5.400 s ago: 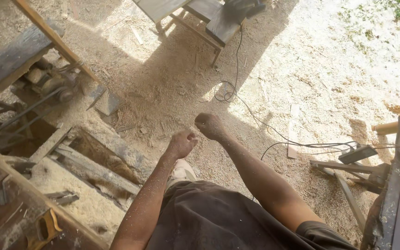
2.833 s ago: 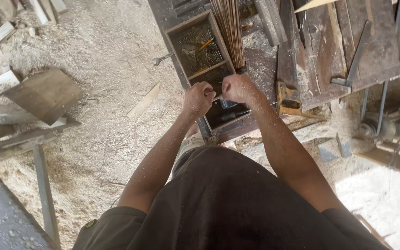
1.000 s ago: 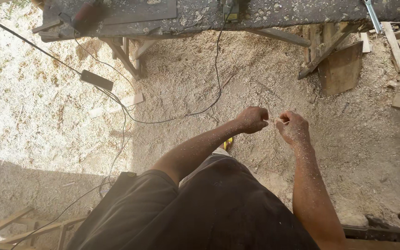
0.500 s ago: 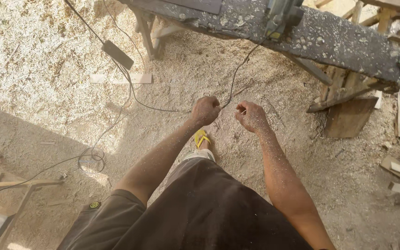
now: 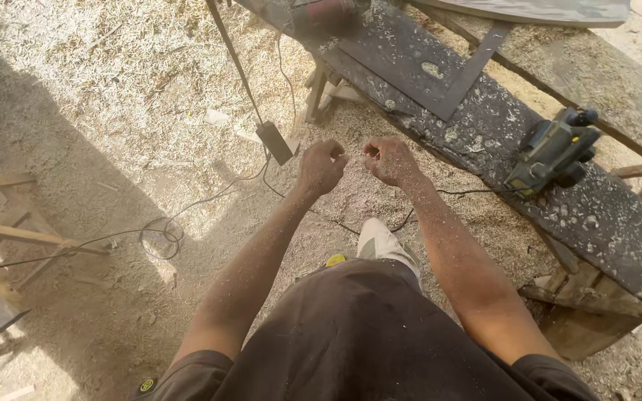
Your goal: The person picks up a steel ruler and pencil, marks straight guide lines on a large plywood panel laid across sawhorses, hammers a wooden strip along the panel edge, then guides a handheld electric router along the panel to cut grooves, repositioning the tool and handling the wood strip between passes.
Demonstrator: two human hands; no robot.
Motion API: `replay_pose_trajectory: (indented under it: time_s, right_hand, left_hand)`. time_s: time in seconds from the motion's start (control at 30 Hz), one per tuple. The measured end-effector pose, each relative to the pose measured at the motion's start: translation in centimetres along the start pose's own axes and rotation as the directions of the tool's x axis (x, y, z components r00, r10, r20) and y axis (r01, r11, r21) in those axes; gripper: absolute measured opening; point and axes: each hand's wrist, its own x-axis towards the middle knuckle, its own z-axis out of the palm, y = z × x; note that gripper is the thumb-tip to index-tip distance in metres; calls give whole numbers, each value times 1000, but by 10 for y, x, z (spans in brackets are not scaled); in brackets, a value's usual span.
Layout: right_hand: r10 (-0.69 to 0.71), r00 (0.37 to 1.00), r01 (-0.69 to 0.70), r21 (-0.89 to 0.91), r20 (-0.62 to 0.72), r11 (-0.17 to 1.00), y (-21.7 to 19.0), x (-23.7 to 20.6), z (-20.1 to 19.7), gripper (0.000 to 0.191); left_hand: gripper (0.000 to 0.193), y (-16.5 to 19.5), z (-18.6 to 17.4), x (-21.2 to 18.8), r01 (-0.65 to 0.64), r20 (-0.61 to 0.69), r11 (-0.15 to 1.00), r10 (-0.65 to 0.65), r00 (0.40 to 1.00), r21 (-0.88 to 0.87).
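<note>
My left hand (image 5: 322, 165) and my right hand (image 5: 388, 158) are held close together in front of me, above the sawdust floor. Both have their fingers curled in, with fingertips pinched toward each other. Whether something small sits between them I cannot tell. A long dark wooden workbench (image 5: 484, 126) covered in shavings runs just beyond my right hand. An electric hand planer (image 5: 555, 152) rests on the bench to the right. A metal carpenter's square (image 5: 440, 67) lies on the bench top farther back.
A black power cable (image 5: 165, 223) loops over the sawdust floor, with a black adapter box (image 5: 275, 142) near my left hand. A wooden frame (image 5: 16, 238) stands at the left edge. My shoe (image 5: 384, 241) shows below my hands.
The view has swung round: the workbench now runs diagonally at upper right and the planer has come into sight. Both hands stay close together in front of me.
</note>
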Motion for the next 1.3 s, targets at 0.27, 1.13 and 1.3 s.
replay_pose_trajectory:
  time_s: [0.27,1.13,1.3]
  right_hand:
    - [-197,980,197,11,-30,980,14,253,0,19]
    - [-410,800,536,-214,437,817,102,667,-10,8]
    - [-291,834,411,-176,468,895,108,663,-21,12]
  left_hand:
    - [17,-45,-20,180,117,-192,992,-124,974,-44]
    - [11,-156,-32,615,30,-24,855,-20,1000,518]
    - [21,-159,-33,600,63,-119,881,-7,993,468]
